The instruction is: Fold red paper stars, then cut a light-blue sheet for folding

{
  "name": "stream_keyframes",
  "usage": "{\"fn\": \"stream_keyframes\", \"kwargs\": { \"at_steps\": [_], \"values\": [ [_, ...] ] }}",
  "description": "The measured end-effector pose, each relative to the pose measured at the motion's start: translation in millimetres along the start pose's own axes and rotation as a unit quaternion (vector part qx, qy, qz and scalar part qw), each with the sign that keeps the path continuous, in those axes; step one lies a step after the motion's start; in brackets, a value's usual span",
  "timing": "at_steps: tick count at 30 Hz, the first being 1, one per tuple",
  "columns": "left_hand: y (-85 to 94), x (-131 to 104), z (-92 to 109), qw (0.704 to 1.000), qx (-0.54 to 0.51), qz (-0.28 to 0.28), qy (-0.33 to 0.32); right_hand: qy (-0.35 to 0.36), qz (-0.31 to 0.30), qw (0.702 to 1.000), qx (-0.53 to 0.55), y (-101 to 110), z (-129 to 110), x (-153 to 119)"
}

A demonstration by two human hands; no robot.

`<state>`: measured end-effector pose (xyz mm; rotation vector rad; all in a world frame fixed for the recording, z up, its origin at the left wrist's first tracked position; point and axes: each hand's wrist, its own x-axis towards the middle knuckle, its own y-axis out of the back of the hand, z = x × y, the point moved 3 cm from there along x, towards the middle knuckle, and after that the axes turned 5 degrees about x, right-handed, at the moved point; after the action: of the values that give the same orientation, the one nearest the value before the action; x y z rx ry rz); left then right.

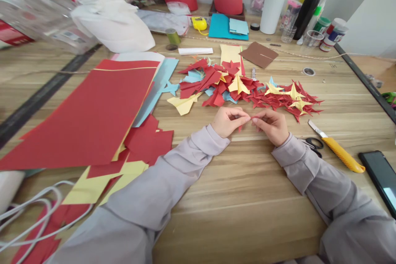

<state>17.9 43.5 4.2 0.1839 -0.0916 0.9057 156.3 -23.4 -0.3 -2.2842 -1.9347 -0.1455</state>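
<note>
Near the middle of the table, my left hand (230, 121) pinches a small red paper piece (240, 128), most of it hidden by the fingers. My right hand (272, 125) is closed at the same piece, its fingertips almost touching those of the left. Just beyond both hands lies a pile of folded red, yellow and blue paper shapes (216, 84). More pointed red shapes (278, 101) with several yellow ones on top spread to the right.
Large red sheets (83, 119) lie at the left over cut paper strips. On the right are a yellow-handled cutter (343, 154), black scissors (314, 143) and a phone (380, 177). A white cable (46, 210) coils at the lower left.
</note>
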Motion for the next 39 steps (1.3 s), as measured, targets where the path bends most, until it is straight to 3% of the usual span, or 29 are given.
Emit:
{"fn": "stream_keyframes", "kwargs": {
  "at_steps": [39],
  "values": [
    [0.1, -1.0, 0.3, 1.000, 0.002, -0.001, 0.000, -0.016, -0.002, 0.999, 0.032, 2.5, -2.7, 0.7]
  ]
}}
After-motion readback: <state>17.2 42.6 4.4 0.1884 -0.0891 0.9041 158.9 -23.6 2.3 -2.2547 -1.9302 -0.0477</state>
